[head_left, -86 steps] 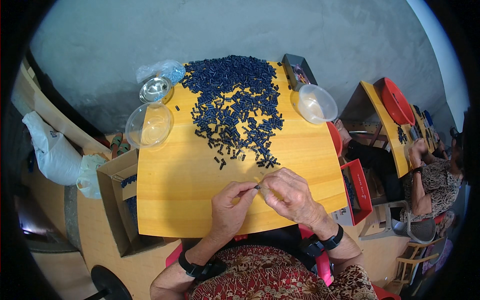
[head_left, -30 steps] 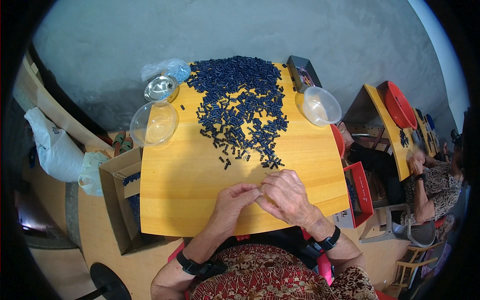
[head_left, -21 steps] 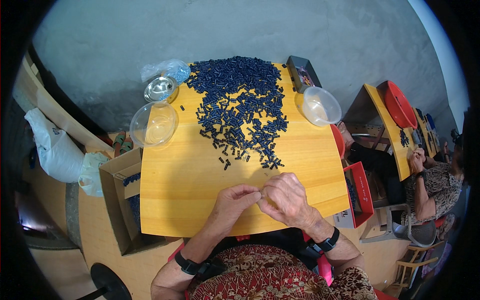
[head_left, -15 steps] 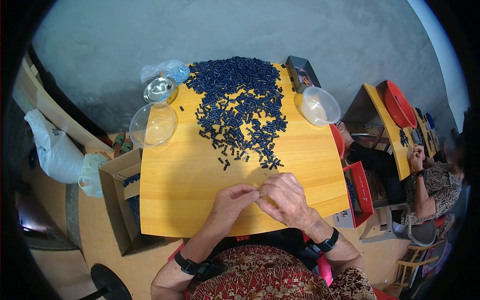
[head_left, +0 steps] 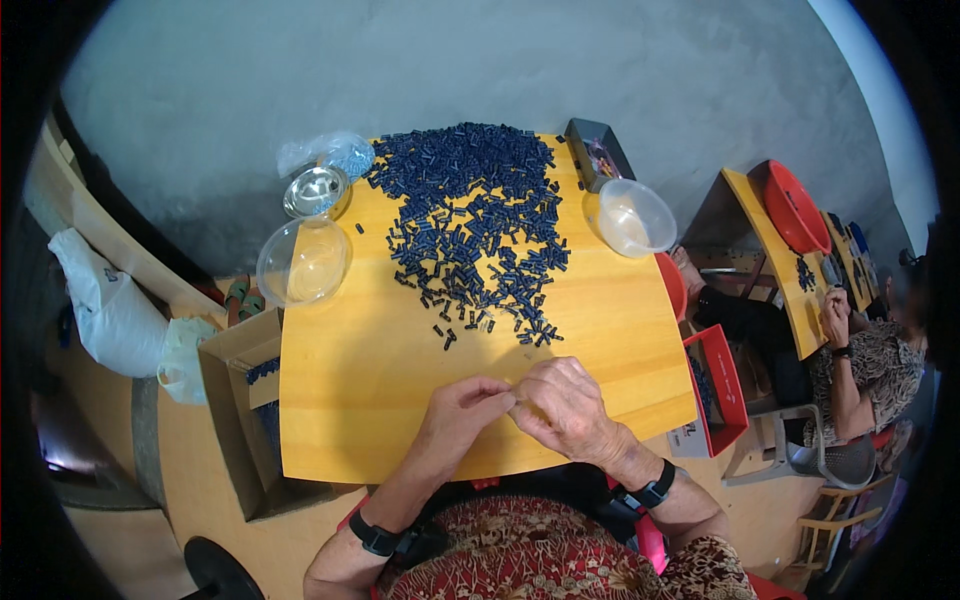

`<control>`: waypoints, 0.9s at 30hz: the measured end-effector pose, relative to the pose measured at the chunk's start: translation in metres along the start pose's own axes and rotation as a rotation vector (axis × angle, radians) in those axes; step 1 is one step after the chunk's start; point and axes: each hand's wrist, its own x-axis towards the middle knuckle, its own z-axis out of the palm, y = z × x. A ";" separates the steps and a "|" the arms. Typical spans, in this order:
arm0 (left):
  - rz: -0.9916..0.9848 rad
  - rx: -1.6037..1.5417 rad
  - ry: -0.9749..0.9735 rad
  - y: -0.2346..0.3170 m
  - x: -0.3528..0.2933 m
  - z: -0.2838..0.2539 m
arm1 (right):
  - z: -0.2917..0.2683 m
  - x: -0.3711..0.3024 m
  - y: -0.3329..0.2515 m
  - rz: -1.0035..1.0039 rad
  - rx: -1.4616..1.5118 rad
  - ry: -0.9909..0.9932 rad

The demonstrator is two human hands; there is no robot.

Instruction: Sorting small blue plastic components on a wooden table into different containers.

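The left hand (head_left: 458, 415) and the right hand (head_left: 565, 408) meet above the near half of the yellow wooden table (head_left: 350, 400), a little right of the middle of its near edge; the left thumb and forefinger are narrowed to a pinch, and the right fingers curl in against their tips; whether a piece sits between them I cannot tell, as the fingers hide it. The small dark-blue tubular pieces (head_left: 465, 160) lie heaped along the table's far edge and thin out toward its centre, the nearest strays just beyond the hands; one lies apart toward the left edge. Along that left edge stand a clear plastic bowl (head_left: 300, 265) and a shiny metal bowl (head_left: 316, 190), with a clear bag (head_left: 350, 155) at the far left corner; a translucent bowl (head_left: 637, 218) stands at the right edge, near a dark-grey tray (head_left: 598, 152) at the far right corner.
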 end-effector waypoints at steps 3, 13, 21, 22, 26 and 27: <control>0.043 0.001 0.082 0.004 0.002 -0.001 | -0.006 0.007 0.002 0.082 0.083 -0.049; 0.318 0.193 0.356 -0.012 0.013 -0.021 | -0.026 0.007 0.047 0.473 0.035 -0.051; 0.382 0.182 0.412 -0.022 0.021 -0.026 | -0.012 0.013 0.045 0.343 -0.013 -0.110; 0.392 0.174 0.401 -0.022 0.021 -0.026 | -0.012 0.013 0.045 0.345 -0.020 -0.115; 0.414 0.165 0.392 -0.020 0.019 -0.022 | -0.024 0.016 0.052 0.347 -0.057 -0.110; 0.434 0.165 0.396 -0.020 0.020 -0.023 | -0.027 0.018 0.057 0.377 -0.067 -0.080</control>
